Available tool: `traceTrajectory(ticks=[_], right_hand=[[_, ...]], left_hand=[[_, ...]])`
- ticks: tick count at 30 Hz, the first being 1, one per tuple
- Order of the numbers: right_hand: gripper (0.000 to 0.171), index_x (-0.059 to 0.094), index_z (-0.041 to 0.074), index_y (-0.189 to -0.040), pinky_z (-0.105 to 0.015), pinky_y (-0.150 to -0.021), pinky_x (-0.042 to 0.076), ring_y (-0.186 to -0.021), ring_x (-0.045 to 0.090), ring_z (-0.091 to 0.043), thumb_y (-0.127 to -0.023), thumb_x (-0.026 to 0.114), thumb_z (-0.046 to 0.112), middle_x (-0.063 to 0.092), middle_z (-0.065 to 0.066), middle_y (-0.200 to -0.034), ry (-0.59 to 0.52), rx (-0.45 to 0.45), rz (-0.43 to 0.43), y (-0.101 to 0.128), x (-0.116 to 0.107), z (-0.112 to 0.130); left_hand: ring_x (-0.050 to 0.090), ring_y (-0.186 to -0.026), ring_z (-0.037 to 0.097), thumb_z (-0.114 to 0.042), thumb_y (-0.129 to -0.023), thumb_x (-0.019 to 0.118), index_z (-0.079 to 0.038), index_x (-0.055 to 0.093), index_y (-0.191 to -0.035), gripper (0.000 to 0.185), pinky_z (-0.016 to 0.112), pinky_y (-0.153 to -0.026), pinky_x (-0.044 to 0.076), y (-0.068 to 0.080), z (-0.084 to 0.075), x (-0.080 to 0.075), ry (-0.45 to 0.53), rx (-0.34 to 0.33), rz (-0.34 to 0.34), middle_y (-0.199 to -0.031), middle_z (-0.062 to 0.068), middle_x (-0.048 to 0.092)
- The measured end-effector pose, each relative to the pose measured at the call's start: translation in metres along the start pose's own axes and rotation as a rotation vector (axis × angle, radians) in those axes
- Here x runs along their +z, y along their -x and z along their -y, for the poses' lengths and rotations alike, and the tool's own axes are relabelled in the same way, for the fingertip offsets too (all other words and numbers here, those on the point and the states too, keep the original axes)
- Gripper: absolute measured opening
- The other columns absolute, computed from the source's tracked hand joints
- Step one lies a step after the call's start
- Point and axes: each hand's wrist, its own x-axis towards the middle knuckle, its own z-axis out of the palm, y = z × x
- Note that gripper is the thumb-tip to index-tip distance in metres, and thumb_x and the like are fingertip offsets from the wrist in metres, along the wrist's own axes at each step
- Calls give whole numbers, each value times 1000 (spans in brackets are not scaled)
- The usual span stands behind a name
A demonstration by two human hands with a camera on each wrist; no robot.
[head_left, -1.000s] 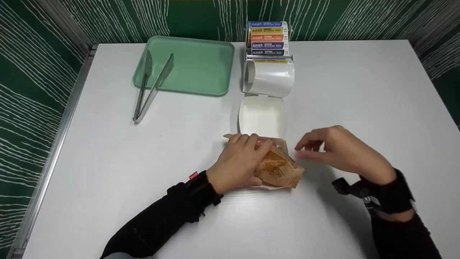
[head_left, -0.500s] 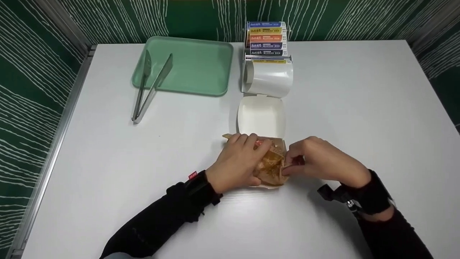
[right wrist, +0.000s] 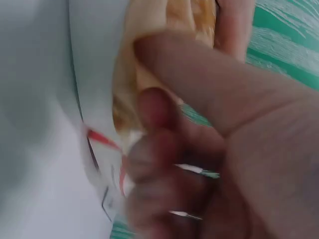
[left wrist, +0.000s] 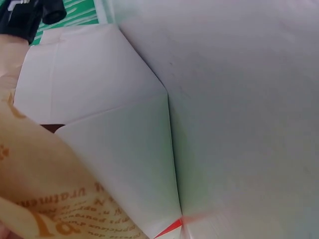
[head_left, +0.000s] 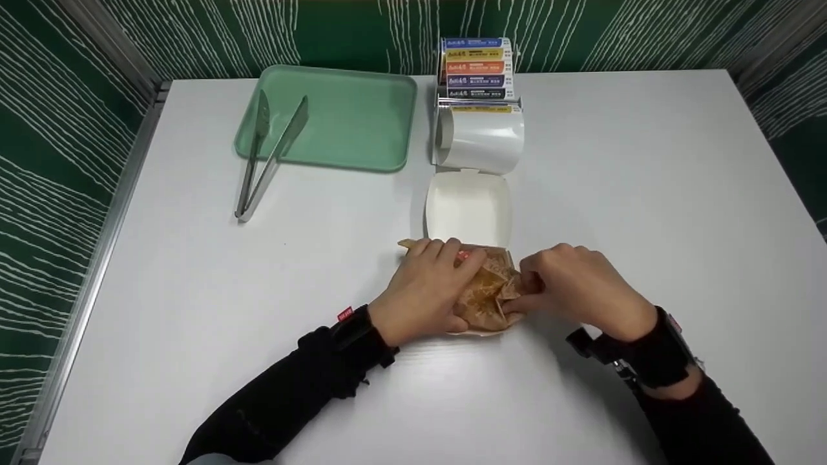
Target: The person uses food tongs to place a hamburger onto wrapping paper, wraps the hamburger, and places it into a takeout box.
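Note:
A brown printed sheet of food wrapping paper (head_left: 479,298) lies bunched in the base of a white clamshell takeout box (head_left: 468,206), whose lid stands open toward the back. What the paper wraps is hidden. My left hand (head_left: 429,287) lies over the left side of the bundle, fingers bent across its top and thumb on the near side. On the right edge, my right hand (head_left: 575,284) pinches the paper between thumb and fingers. In the right wrist view the thumb presses on the folded paper (right wrist: 127,74). The left wrist view has the box's white side wall (left wrist: 119,154) below the paper.
Behind the box stands a metal rack (head_left: 435,135) holding label rolls (head_left: 486,139) with coloured labels. At the back left, metal tongs (head_left: 252,187) lean on a green tray (head_left: 352,119). A green patterned wall borders the white table (head_left: 194,310).
My right hand has come in from the right, taken hold of the paper's loose right corner and folded it inward. The left hand has stayed on the bundle.

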Motion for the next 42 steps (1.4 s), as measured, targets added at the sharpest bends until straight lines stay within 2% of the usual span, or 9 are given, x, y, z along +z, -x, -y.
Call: traceTrajectory(ticks=[3, 6, 10, 16, 22, 27, 32, 36, 42], right_hand=[[25, 73, 24, -75, -25, -55, 46, -61, 55, -5, -86, 90, 37, 65, 11, -69, -83, 21, 88, 5, -10, -9], [13, 78, 21, -82, -22, -61, 52, -66, 61, -3, -92, 86, 25, 72, 10, -76, -186, -43, 159, 6, -14, -15], [14, 77, 18, -81, -21, -62, 52, -68, 59, -2, -92, 84, 13, 72, 11, -77, -244, -113, 180, 2, -12, -18], [15, 76, 21, -80, -20, -60, 47, -66, 54, -5, -89, 86, 15, 65, 12, -72, -224, -59, 180, -1, -10, -20], [24, 71, 20, -77, -20, -59, 47, -65, 52, -2, -88, 83, 2, 61, 13, -72, -287, -205, 112, -7, -1, -22], [24, 77, 20, -77, -19, -56, 43, -60, 48, 0, -84, 84, -2, 58, 14, -68, -283, -245, 44, -13, 6, -19], [27, 81, 22, -76, -18, -54, 36, -56, 41, 3, -80, 83, -5, 50, 17, -62, -281, -231, -8, -16, 9, -17], [29, 77, 22, -70, -17, -55, 32, -56, 38, 3, -78, 81, -5, 44, 18, -60, -315, -225, -9, -19, 13, -15], [27, 71, 22, -66, -19, -53, 30, -56, 39, -1, -77, 82, -1, 45, 16, -60, -228, -150, 57, -22, 17, -13]], left_hand=[[66, -109, 26, -67, -67, 94, -18, 48, -142, 101, 40, -102, 49, 0, 0, 0, 12, 0, 11, -122, 7, 64], [66, -110, 26, -68, -66, 93, -18, 48, -143, 103, 40, -103, 49, 0, 0, -1, 17, -2, 20, -124, 7, 64], [65, -110, 26, -69, -67, 93, -18, 47, -145, 104, 40, -103, 48, 0, 0, -1, 18, -8, 29, -125, 7, 64], [65, -108, 25, -70, -66, 93, -18, 48, -145, 104, 39, -101, 49, 0, -1, -1, 8, -6, 13, -123, 7, 65], [65, -108, 25, -69, -64, 94, -18, 49, -142, 104, 39, -101, 49, -1, -2, -2, 9, -9, 13, -123, 6, 64], [65, -108, 25, -72, -62, 94, -18, 49, -142, 106, 38, -99, 48, -2, -2, -2, -18, -5, 13, -121, 5, 64], [66, -107, 25, -71, -63, 93, -19, 49, -144, 106, 37, -98, 49, -1, -1, -1, -18, -4, 6, -120, 6, 65], [65, -108, 25, -72, -63, 93, -19, 50, -145, 107, 37, -98, 48, 0, 0, 0, -18, -2, -1, -121, 6, 65], [65, -106, 24, -72, -62, 93, -19, 51, -143, 105, 37, -96, 48, 0, -2, 1, -40, -2, -23, -120, 5, 64]])
